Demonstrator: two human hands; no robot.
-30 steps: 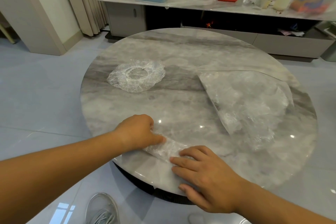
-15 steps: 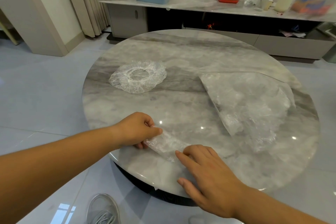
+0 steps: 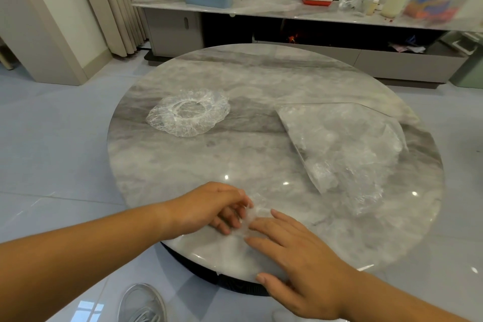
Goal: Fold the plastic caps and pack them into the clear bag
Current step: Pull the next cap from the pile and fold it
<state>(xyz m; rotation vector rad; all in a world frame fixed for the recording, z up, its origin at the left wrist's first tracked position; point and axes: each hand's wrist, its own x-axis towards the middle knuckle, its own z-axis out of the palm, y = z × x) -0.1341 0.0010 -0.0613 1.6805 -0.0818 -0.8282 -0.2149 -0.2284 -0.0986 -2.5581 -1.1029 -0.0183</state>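
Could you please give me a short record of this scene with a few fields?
Surface: round marble table
Left hand: pinches folded cap near the front edge
Right hand: flat, pressing the same cap
Unfolded cap: far left, lying open
Clear bag: right side, holds crumpled plastic

Folded cap (image 3: pixel 250 213) blurred; shoe (image 3: pixel 142 300) cut off below.

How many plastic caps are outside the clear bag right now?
2. One open cap lies flat at the far left of the table; one folded cap is pinched by the left hand at the near edge, right hand touching it. Those inside the clear bag cannot be counted.
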